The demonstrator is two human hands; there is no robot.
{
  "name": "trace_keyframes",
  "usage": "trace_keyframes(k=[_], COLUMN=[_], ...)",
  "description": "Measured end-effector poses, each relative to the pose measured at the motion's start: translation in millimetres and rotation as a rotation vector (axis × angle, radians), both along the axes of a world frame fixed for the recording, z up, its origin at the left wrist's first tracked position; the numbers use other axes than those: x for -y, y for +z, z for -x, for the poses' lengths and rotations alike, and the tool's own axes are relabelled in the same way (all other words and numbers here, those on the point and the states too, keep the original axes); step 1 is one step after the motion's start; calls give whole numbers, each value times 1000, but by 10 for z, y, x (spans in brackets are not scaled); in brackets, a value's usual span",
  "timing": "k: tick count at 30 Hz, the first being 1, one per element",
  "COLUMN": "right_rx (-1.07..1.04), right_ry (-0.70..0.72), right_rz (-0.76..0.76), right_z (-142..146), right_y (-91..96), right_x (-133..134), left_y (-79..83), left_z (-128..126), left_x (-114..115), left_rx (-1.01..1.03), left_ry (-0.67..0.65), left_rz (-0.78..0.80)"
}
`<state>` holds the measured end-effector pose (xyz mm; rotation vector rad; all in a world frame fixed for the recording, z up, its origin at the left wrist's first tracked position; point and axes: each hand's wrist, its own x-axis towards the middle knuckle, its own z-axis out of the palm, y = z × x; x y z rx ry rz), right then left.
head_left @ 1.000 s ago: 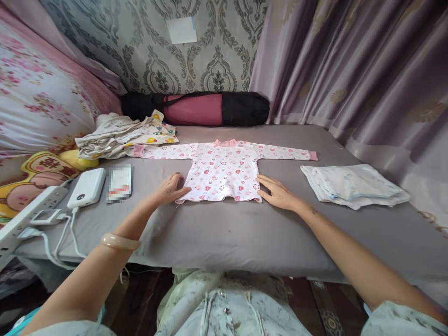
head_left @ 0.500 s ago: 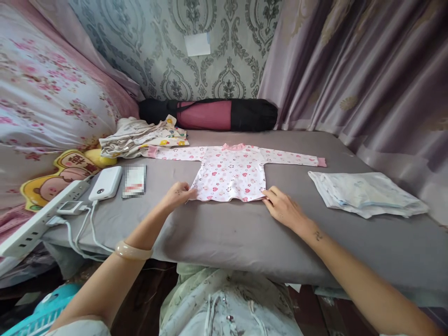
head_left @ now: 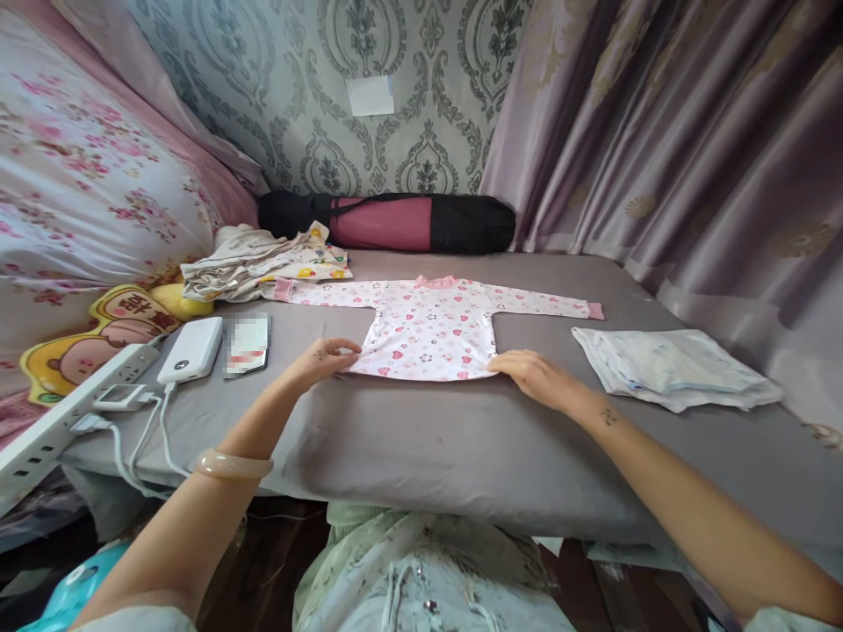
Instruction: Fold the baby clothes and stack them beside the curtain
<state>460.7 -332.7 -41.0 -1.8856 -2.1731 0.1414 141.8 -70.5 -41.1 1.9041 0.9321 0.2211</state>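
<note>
A small white long-sleeved shirt [head_left: 431, 329] with pink hearts, pink collar and pink cuffs lies flat, both sleeves spread sideways and the collar pointing away from me. At its near left hem corner, my left hand [head_left: 322, 362] is closed, thumb and fingers pinching the cloth. My right hand [head_left: 536, 377] pinches the near right hem corner, its fingers pressed together. Between the two hands the hem runs nearly straight.
The shirt lies on a grey-covered bed [head_left: 408, 439]. Crumpled clothes [head_left: 250, 259] sit back left, folded white cloths [head_left: 678, 369] at right. Near the left edge are a white power bank [head_left: 190, 349], power strip [head_left: 79, 408] and cables. A black and maroon bag [head_left: 382, 222] lies along the wall.
My left hand has drawn the left hem corner slightly outward, and the hem looks straighter and smoother. My right hand stays at its corner. The camera view has shifted a little.
</note>
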Motion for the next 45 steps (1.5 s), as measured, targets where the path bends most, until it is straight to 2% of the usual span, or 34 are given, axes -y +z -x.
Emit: trace_keyframes(k=[5,9,12,14,15,17,20,22,24,26,31,38,42,45], right_rx=[75,52,12,-48,-83,-126,-94,-57,-34,-21,9,54,56,93], right_ry=[-8,-81,-220,-312,-347,-385,-425,-450,-468,-485,-544,-607,-618,-602], right_rz=[70,139,220,178,115,11,8,41,63,87,150,184,207,161], right_z=[72,80,113,194,258,426,701,821,859,824,627,386,276,301], right_y=[34,135,201,163,113,-37,-299,-432,-504,-523,-474,-450,-387,-290], right_x=[75,71,-149,-438,-612,-967,-1351,-1443,-1424,-1348,-1134,-793,-665,-756], left_y=[-71,58,172,166,128,-11,-297,-462,-562,-594,-532,-490,-366,-212], left_z=[62,39,-156,-416,-577,-916,-1303,-1390,-1343,-1219,-961,-885,-837,-973], left_x=[1,-99,-134,-73,-17,116,278,309,274,197,25,-7,-40,-39], left_rx=[-126,-299,-546,-575,-507,-363,-153,-163,-238,-311,-416,-493,-502,-510], left_ry=[-99,-215,-123,-38,-43,-135,-291,-298,-253,-216,-239,-310,-364,-398], left_rz=[-135,-191,-442,-676,-760,-824,-887,-910,-912,-911,-893,-837,-861,-932])
